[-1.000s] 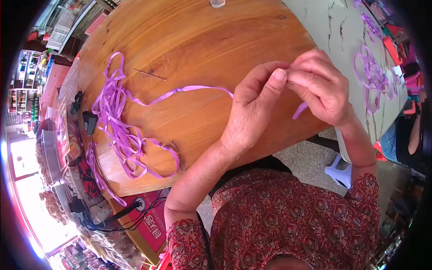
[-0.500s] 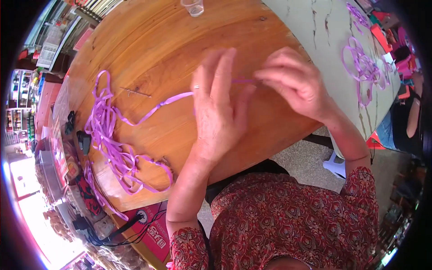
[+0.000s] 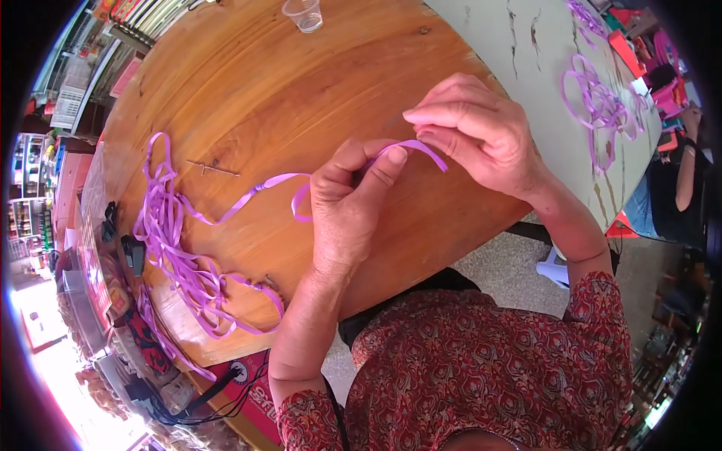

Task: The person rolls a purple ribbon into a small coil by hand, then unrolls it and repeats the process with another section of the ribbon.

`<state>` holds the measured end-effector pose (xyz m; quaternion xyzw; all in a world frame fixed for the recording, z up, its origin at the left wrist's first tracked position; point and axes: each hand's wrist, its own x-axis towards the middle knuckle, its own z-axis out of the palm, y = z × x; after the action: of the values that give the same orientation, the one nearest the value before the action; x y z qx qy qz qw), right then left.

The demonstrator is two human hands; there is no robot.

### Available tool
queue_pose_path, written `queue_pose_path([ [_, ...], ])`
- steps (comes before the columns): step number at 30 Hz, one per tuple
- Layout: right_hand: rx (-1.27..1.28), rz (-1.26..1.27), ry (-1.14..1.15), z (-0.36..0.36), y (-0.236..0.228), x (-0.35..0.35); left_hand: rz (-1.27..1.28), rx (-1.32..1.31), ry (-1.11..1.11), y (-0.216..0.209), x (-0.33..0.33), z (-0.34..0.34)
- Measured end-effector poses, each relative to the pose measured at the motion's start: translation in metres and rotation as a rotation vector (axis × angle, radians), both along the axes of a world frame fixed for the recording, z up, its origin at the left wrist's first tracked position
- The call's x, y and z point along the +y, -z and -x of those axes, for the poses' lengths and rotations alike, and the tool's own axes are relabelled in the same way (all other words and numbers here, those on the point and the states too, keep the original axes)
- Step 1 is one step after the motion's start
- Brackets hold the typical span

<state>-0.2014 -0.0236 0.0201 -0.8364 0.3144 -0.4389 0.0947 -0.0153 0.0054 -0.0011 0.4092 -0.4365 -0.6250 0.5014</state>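
Observation:
My left hand (image 3: 347, 207) is closed over the middle of the wooden table, pinching a narrow purple ribbon (image 3: 430, 152) between thumb and fingers. A short free end curves out past the thumb toward the right. On the other side the ribbon hangs in a small loop, and a strand with a knot runs left to a tangled heap of purple ribbon (image 3: 164, 225). My right hand (image 3: 485, 139) is just right of the left, fingers curled and drawn together close to the free end. Whatever its fingertips hold, if anything, is too small to make out.
A clear plastic cup (image 3: 304, 16) stands at the table's far edge. A thin twig-like piece (image 3: 213, 168) lies beside the heap. More purple ribbon (image 3: 598, 105) rests on the white marbled table at right, with another person (image 3: 681, 188) beyond. Dark cables (image 3: 188, 410) hang at lower left.
My left hand has turned and lowered, and its raised fingers have closed on the ribbon. My right hand has shifted slightly left. The ribbon's free end now shows between the hands.

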Motion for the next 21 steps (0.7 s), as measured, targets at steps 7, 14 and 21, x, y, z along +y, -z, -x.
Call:
queue_pose_path([
  [7,-0.221,-0.548,-0.059,0.013,-0.004,0.007,0.118,-0.121,-0.055,0.01,-0.004,0.0],
  [14,-0.248,-0.83,-0.169,0.017,-0.01,0.012,0.659,-0.761,-0.221,0.003,-0.004,0.004],
  [21,-0.173,-0.75,-0.108,0.01,-0.004,0.013,0.752,-0.864,-0.232,0.002,-0.005,0.005],
])
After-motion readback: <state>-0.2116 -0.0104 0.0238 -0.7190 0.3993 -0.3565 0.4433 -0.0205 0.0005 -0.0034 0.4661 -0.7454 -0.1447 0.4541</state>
